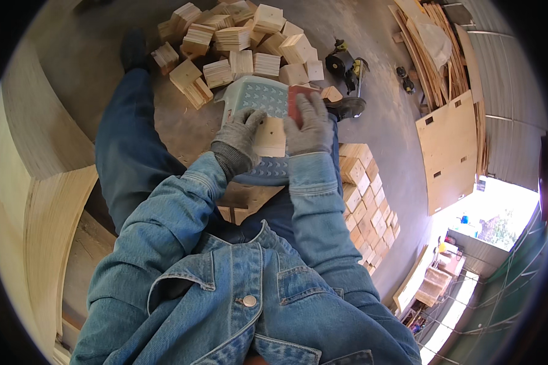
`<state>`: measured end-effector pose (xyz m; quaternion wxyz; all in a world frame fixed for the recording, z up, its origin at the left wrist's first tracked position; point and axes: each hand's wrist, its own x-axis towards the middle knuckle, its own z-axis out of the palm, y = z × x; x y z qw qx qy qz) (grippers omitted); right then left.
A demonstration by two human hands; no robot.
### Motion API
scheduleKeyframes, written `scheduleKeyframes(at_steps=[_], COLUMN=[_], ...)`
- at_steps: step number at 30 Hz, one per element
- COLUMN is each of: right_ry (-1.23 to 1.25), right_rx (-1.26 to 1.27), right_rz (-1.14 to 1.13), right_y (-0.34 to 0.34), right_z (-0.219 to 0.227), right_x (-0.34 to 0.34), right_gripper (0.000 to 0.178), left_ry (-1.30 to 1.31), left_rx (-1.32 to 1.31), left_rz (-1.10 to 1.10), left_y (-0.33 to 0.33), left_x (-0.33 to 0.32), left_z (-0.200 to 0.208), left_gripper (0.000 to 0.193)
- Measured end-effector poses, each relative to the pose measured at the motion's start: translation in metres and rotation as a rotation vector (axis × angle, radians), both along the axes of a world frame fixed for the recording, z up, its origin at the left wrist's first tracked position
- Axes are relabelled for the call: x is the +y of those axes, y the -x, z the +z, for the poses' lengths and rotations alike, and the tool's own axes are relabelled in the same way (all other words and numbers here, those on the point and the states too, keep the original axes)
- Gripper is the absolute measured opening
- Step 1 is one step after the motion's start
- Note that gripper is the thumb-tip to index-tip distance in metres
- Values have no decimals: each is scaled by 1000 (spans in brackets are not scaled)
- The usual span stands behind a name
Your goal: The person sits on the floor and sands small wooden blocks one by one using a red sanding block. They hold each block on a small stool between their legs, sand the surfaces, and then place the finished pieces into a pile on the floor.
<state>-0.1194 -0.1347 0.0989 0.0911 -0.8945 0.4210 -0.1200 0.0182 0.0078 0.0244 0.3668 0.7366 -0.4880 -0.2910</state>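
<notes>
Between my knees stands a pale green plastic stool [265, 90] with a raised pattern on its top. Over it, my left hand [238, 135], in a grey knit glove, is closed on a pale wooden block [270, 137] with a small dark hole in its face. Alongside, my right hand [311, 125], also gloved, has its fingers bent over a flat red piece of sandpaper [295, 101]. That piece lies at the stool's right edge, partly covered by the fingers. Its underside is hidden.
Wooden blocks [232, 39] lie heaped on the floor beyond the stool. More blocks [369, 210] are stacked by my right leg. A black and yellow power tool [342, 62] sits near my right shoe. Wood panels [450, 146] lean at right; a large plywood piece [45, 115] rises at left.
</notes>
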Motion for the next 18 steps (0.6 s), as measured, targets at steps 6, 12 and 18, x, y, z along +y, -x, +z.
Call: scheduleKeyframes(at_steps=[6, 12, 18], right_ry=[-80, -70, -32], right_rx=[122, 89, 80], right_rz=[4, 27, 19], right_y=[32, 75, 24], right_z=[3, 2, -2], right_x=[53, 85, 36], right_gripper=[66, 64, 62], left_ry=[-158, -166, -114], left_rx=[-9, -10, -1], left_rz=[-30, -27, -22], left_y=[-2, -2, -3], left_x=[1, -2, -2], left_z=[26, 26, 19], left_gripper=[101, 105, 103])
